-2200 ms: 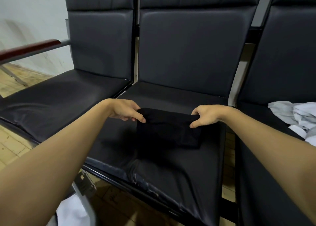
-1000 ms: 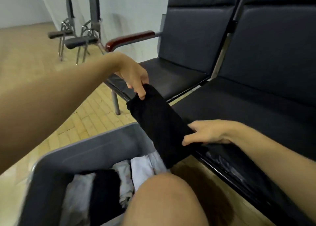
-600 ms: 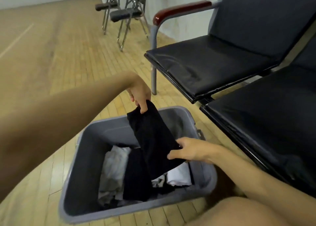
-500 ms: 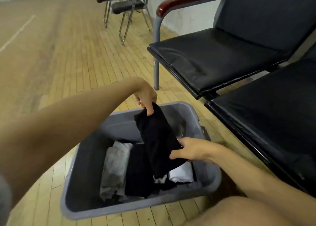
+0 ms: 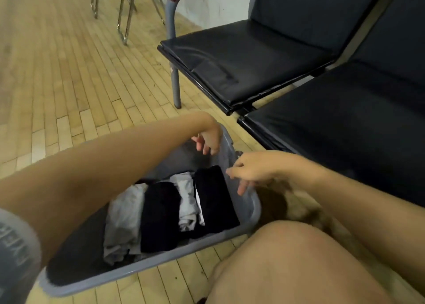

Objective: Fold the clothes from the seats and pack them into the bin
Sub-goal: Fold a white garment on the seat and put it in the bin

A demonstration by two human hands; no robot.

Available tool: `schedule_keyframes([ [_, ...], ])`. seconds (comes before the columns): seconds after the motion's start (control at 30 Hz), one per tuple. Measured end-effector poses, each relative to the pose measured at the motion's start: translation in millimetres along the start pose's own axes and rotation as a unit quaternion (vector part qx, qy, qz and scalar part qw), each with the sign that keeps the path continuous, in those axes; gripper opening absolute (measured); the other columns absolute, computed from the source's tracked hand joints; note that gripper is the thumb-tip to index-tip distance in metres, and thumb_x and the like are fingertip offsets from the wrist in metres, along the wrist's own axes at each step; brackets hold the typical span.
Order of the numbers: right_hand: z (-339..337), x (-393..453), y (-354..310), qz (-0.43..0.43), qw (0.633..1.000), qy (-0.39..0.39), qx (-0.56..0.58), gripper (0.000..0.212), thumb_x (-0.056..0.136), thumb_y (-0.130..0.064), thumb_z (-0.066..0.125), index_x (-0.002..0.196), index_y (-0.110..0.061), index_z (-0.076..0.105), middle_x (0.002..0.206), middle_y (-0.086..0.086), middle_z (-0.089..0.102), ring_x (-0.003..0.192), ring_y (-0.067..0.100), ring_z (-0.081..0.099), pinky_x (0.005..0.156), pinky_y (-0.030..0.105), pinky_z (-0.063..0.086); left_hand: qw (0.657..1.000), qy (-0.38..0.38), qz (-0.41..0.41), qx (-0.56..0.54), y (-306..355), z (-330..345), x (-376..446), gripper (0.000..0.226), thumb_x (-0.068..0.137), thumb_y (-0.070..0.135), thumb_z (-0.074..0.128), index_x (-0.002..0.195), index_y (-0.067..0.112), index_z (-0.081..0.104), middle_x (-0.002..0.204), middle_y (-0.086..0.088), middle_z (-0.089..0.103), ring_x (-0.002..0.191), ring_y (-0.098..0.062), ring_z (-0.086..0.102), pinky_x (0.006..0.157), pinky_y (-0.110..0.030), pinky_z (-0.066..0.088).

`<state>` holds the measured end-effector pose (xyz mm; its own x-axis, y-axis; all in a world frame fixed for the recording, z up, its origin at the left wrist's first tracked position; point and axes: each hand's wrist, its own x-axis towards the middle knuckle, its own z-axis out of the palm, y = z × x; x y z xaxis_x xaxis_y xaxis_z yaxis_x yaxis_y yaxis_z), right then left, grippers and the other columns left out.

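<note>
A grey plastic bin (image 5: 147, 263) stands on the wooden floor in front of me. Inside it lie folded clothes side by side: a folded black garment (image 5: 215, 195) at the right end, a light grey piece (image 5: 187, 200), another black piece (image 5: 158, 216) and a pale grey piece (image 5: 124, 221). My left hand (image 5: 208, 140) hovers over the bin's far wall, fingers loose and empty. My right hand (image 5: 249, 169) hangs just above the right rim, fingers relaxed, holding nothing.
Two black padded seats (image 5: 248, 57) (image 5: 349, 122) of a bench stand to the right of the bin, with a metal leg (image 5: 176, 83) near its far corner. My bare knee (image 5: 296, 262) is at the lower right. Folding chairs (image 5: 124, 2) stand far back.
Both hands carried the folded black garment from the seat down into the bin, laid it at the right end, and let go. They now hover empty above it.
</note>
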<state>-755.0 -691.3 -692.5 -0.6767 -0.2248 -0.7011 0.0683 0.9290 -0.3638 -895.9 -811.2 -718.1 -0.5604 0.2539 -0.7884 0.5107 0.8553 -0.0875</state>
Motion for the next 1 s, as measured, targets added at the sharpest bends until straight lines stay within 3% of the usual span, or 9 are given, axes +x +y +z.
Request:
schedule_keyframes([
  [0.1, -18, -36, 18, -0.002, 0.998, 0.000, 0.057, 0.047, 0.112, -0.046, 0.037, 0.138, -0.015, 0.061, 0.105, -0.005, 0.080, 0.079, 0.014, 0.056, 0.061, 0.020, 0.044, 1.000, -0.027, 0.004, -0.014, 21, -18, -27, 0.028, 0.104, 0.029, 0.058, 0.122, 0.014, 0.071, 0.111, 0.002, 0.076, 0.091, -0.014, 0.069, 0.065, -0.025, 0.045],
  [0.17, -27, -65, 34, 0.011, 0.995, 0.009, 0.094, 0.044, 0.111, -0.048, 0.039, 0.133, -0.018, 0.063, 0.101, -0.007, 0.081, 0.071, 0.012, 0.045, 0.054, 0.020, 0.033, 0.999, -0.031, 0.025, -0.015, 43, -34, -47, 0.028, 0.105, 0.029, 0.056, 0.125, 0.015, 0.070, 0.115, 0.002, 0.076, 0.094, -0.014, 0.070, 0.064, -0.024, 0.045],
  [0.33, -43, -160, 105, 0.047, 0.991, 0.067, 0.104, 0.038, 0.108, -0.054, 0.041, 0.126, -0.030, 0.065, 0.101, -0.015, 0.080, 0.078, 0.012, 0.051, 0.063, 0.024, 0.038, 0.991, -0.003, 0.132, 0.006, 137, -87, -103, 0.024, 0.104, 0.026, 0.058, 0.120, 0.013, 0.070, 0.110, 0.001, 0.078, 0.098, -0.015, 0.073, 0.079, -0.030, 0.053],
  [0.53, -14, -301, 240, 0.134, 0.945, 0.199, 0.222, 0.032, 0.108, -0.049, 0.043, 0.126, -0.033, 0.064, 0.108, -0.015, 0.078, 0.077, 0.010, 0.054, 0.066, 0.025, 0.039, 0.953, 0.059, 0.288, 0.076, 311, -129, -140, 0.017, 0.104, 0.027, 0.056, 0.108, 0.019, 0.071, 0.103, 0.008, 0.080, 0.088, -0.009, 0.074, 0.075, -0.027, 0.055],
  [0.63, 15, -375, 301, 0.190, 0.881, 0.317, 0.296, 0.028, 0.108, -0.045, 0.046, 0.120, -0.032, 0.068, 0.107, -0.014, 0.079, 0.079, 0.009, 0.058, 0.068, 0.024, 0.041, 0.928, 0.056, 0.355, 0.096, 402, -129, -148, 0.018, 0.105, 0.027, 0.055, 0.107, 0.018, 0.070, 0.105, 0.006, 0.079, 0.091, -0.010, 0.074, 0.071, -0.025, 0.054],
  [0.73, 54, -433, 350, 0.273, 0.780, 0.461, 0.323, 0.024, 0.107, -0.040, 0.050, 0.112, -0.031, 0.072, 0.100, -0.013, 0.079, 0.085, 0.014, 0.066, 0.071, 0.025, 0.043, 0.907, 0.034, 0.407, 0.099, 483, -126, -149, 0.018, 0.106, 0.026, 0.054, 0.103, 0.018, 0.069, 0.107, 0.003, 0.079, 0.090, -0.012, 0.072, 0.068, -0.025, 0.053],
  [0.83, 95, -465, 389, 0.352, 0.712, 0.519, 0.318, 0.021, 0.106, -0.037, 0.053, 0.109, -0.028, 0.072, 0.097, -0.013, 0.079, 0.088, 0.015, 0.069, 0.066, 0.023, 0.042, 0.898, 0.013, 0.425, 0.110, 542, -127, -145, 0.017, 0.105, 0.025, 0.055, 0.105, 0.016, 0.070, 0.108, 0.000, 0.080, 0.087, -0.013, 0.072, 0.066, -0.024, 0.053],
  [0.9, 115, -474, 409, 0.377, 0.707, 0.509, 0.316, 0.019, 0.105, -0.034, 0.054, 0.109, -0.026, 0.071, 0.096, -0.012, 0.079, 0.083, 0.013, 0.069, 0.068, 0.023, 0.048, 0.896, 0.001, 0.433, 0.100, 570, -124, -140, 0.016, 0.104, 0.023, 0.057, 0.103, 0.015, 0.070, 0.109, -0.003, 0.079, 0.084, -0.013, 0.071, 0.064, -0.023, 0.051],
  [1.0, 137, -475, 433, 0.412, 0.753, 0.433, 0.276, 0.015, 0.102, -0.038, 0.059, 0.108, -0.028, 0.068, 0.098, -0.012, 0.076, 0.092, 0.016, 0.070, 0.086, 0.031, 0.056, 0.888, -0.010, 0.453, 0.078, 597, -111, -122, 0.015, 0.103, 0.023, 0.056, 0.100, 0.017, 0.070, 0.106, -0.002, 0.079, 0.078, -0.010, 0.070, 0.059, -0.021, 0.047],
])
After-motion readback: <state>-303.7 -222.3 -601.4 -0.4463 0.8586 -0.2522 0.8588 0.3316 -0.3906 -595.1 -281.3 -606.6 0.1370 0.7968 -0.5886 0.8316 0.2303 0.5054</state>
